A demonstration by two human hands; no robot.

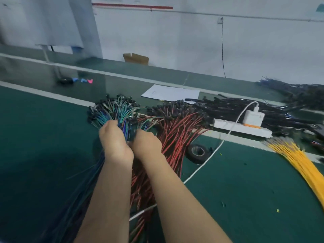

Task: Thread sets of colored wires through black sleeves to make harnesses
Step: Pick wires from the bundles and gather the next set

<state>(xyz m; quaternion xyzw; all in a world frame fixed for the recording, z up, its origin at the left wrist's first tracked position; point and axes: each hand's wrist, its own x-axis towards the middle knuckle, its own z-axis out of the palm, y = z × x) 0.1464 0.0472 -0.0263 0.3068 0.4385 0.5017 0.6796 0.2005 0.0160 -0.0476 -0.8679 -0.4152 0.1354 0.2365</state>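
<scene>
Dim light; white wall behind green bench.

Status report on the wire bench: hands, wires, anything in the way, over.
Left hand and right hand both gripping blue-green wires. Red wires alongside. Black sleeves untouched behind. White cable crosses mat.

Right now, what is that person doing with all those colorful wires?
A person works at a green bench. The left hand and right hand both grip the bunch of blue and green wires. The red wires lie just beside, the yellow wires farther right, and the black sleeves wait behind.
</scene>
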